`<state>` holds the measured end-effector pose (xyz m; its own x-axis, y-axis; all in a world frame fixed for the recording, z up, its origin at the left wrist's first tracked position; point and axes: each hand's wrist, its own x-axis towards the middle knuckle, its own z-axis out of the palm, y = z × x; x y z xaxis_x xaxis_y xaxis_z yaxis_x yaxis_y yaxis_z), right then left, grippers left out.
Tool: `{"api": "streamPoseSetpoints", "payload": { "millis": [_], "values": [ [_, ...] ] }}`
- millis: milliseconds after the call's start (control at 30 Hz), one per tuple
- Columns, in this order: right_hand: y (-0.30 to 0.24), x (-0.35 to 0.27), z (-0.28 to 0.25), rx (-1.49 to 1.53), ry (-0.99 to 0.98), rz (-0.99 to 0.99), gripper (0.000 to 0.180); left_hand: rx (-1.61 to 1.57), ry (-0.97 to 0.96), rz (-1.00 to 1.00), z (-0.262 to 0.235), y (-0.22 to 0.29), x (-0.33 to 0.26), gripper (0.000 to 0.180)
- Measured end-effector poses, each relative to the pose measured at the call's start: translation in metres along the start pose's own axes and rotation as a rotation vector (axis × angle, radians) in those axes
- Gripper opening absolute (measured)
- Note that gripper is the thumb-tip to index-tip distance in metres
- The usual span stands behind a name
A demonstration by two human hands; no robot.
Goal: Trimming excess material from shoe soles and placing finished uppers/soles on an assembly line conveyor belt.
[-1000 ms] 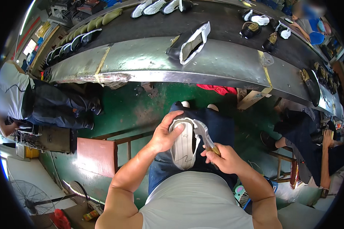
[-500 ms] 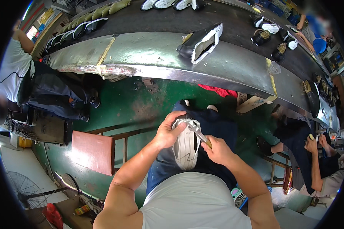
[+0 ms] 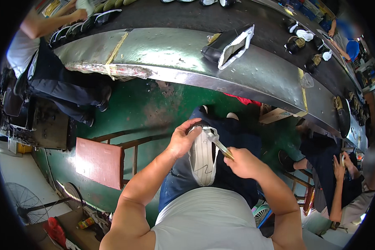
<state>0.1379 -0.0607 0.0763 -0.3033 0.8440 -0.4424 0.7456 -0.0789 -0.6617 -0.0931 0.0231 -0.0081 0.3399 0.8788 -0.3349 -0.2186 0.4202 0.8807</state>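
Note:
Upside down on my lap lies a shoe upper on a last (image 3: 203, 160), its pale ribbed underside facing up with a dark curved mark near the heel end. My left hand (image 3: 182, 141) is closed round the dark toe end, thumb pressing on the white edge. My right hand (image 3: 242, 161) grips the yellowish handle of metal pliers (image 3: 219, 144), whose head rests at the white edge near the toe. What the jaws hold, if anything, is too small to tell.
Ahead runs a metal-edged bench (image 3: 175, 54) bearing a black shoe upper (image 3: 227, 48) and several other shoes. A brown stool (image 3: 99, 162) stands to my left. One co-worker (image 3: 50, 71) stands at the left; another sits at the right (image 3: 341, 175). A fan (image 3: 25, 204) is at lower left.
The pliers' head has turned, and my right hand has shifted slightly right. The left co-worker now reaches over the bench with a pale object. The bench appears slightly farther right.

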Motion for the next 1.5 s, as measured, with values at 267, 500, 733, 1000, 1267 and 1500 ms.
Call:
{"api": "streamPoseSetpoints", "payload": {
  "millis": [267, 500, 733, 1000, 1267, 1500],
  "values": [
    [-0.020, 0.026, 0.006, 0.134, 0.259, -0.085, 0.029, 0.138, -0.069, 0.025, 0.000, 0.006, -0.003, 0.045],
    [-0.002, 0.017, 0.024, 0.243, 0.389, -0.032, 0.059, 0.353, 0.104, -0.107, -0.021, -0.032, -0.044, 0.045],
    [0.024, 0.019, 0.083, 0.333, 0.411, 0.037, 0.049, 0.184, 0.053, -0.063, 0.006, -0.039, -0.086, 0.050],
    [0.092, -0.032, 0.096, 0.629, 0.340, -0.073, 0.051, 0.314, -0.427, -0.272, 0.016, -0.016, -0.062, 0.066],
    [0.126, -0.110, 0.062, 0.415, 0.295, 0.132, 0.030, 0.073, -0.494, -0.504, 0.057, -0.021, -0.045, 0.077],
    [0.083, -0.142, 0.037, 0.029, 0.039, 0.272, 0.028, 0.438, -0.458, -0.197, 0.070, -0.084, -0.062, 0.095]
  ]
}}
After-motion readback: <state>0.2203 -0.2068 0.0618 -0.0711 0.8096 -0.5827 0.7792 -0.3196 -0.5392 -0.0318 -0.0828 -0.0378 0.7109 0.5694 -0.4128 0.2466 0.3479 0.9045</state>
